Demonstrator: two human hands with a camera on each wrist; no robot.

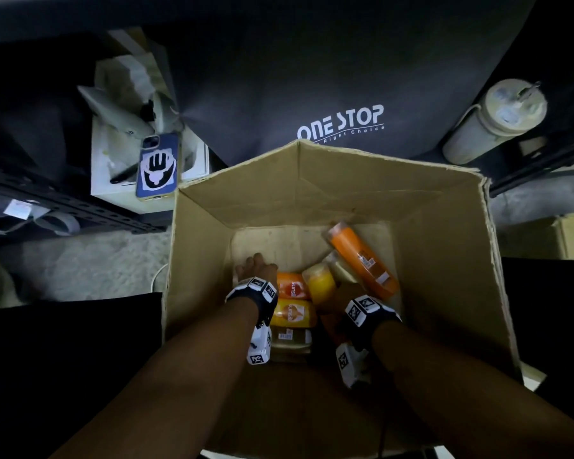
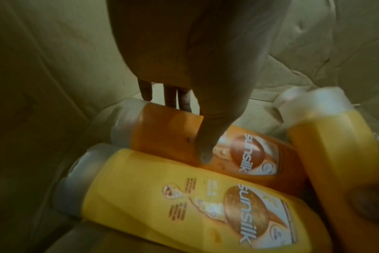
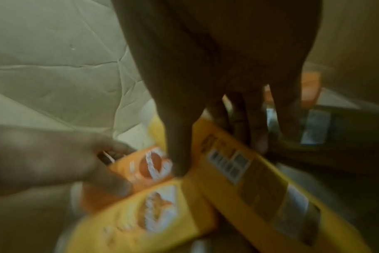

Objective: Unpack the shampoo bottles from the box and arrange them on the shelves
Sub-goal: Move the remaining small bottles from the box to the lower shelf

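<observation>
Head view: cardboard box [image 1: 444, 233] open on the floor, shampoo bottles lying flat at its bottom, long axes mostly across. Orange bottle [image 2: 173, 137] directly under left hand [image 2: 184, 68], fingers over its far edge, thumb on the label, closing round it. Right hand [image 3: 223, 85] extended down around yellow bottle [image 3: 238, 171], grip not yet clear.

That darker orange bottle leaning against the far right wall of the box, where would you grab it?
Judging by its pose, take the tilted orange shampoo bottle round its flat middle, coming from above and the left. It leans cap-up against the cardboard box wall, so only that side is free for a grip.
</observation>
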